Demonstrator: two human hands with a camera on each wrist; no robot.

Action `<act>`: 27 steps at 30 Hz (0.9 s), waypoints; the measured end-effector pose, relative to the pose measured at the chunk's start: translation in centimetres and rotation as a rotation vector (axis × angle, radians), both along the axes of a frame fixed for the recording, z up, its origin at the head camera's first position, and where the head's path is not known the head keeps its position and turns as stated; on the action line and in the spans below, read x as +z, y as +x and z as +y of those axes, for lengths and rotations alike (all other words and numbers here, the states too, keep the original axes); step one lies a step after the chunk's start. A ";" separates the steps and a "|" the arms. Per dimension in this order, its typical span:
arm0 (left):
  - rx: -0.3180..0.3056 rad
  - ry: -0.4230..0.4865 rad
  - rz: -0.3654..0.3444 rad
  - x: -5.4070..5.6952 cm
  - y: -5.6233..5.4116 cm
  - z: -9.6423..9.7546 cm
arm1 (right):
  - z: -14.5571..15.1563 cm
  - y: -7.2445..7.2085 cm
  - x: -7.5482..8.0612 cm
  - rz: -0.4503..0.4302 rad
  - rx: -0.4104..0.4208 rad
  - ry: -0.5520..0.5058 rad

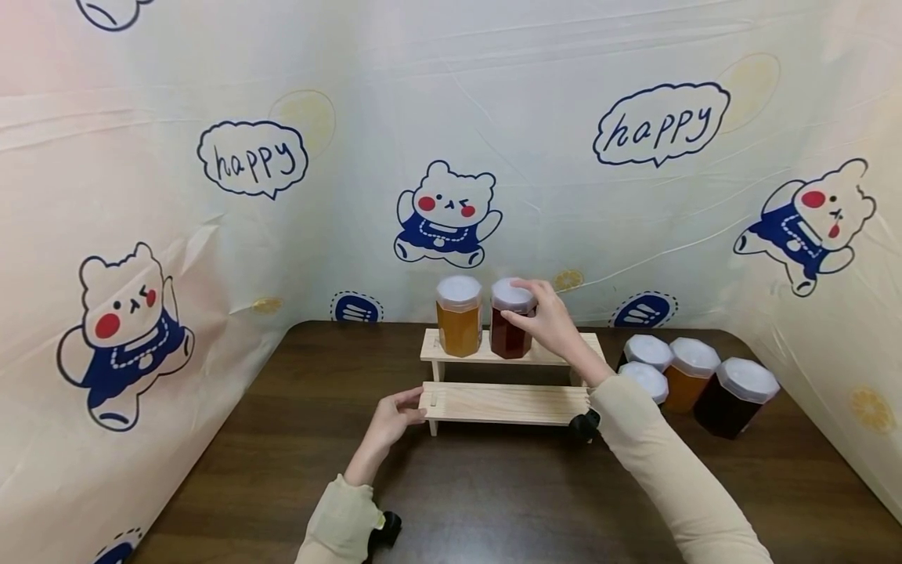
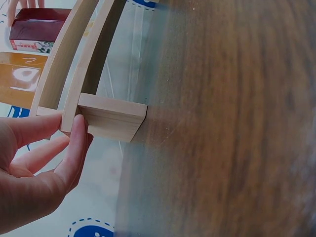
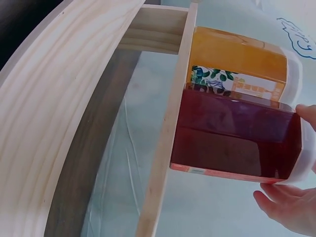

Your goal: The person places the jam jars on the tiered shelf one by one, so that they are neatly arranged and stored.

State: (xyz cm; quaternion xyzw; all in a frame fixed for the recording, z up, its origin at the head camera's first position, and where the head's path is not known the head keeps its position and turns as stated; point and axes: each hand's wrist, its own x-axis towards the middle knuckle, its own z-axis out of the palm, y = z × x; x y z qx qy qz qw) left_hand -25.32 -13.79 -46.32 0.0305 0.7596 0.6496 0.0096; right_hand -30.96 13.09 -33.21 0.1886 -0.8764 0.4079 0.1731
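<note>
Standing upright on the upper tier [image 1: 429,346] of the wooden rack [image 1: 503,401], the faceted, glossy dark red jar [image 1: 509,338] points its white lid [image 1: 509,294] upward, long axis vertical. The right hand [image 1: 553,319] pinches it near the lid; the left hand [image 1: 395,415] pinches the rack's lower left end. Just beside the red jar stands a translucent amber jar [image 1: 460,329]; four lidded jars [image 1: 683,388] cluster rightward on the wood-grained desk [image 1: 493,486].
</note>
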 end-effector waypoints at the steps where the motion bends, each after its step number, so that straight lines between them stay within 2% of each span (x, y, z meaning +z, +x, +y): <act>1: 0.004 -0.001 -0.001 0.0 0.0 0.0 | 0.1 0.1 0.0 0.007 -0.002 0.008; 16: 0.004 -0.003 -0.010 0.0 -0.1 0.0 | 2.0 2.8 0.7 0.112 0.002 0.021; 27: 0.001 -0.006 -0.003 0.0 -0.1 0.0 | 3.4 4.6 0.0 0.157 -0.005 0.036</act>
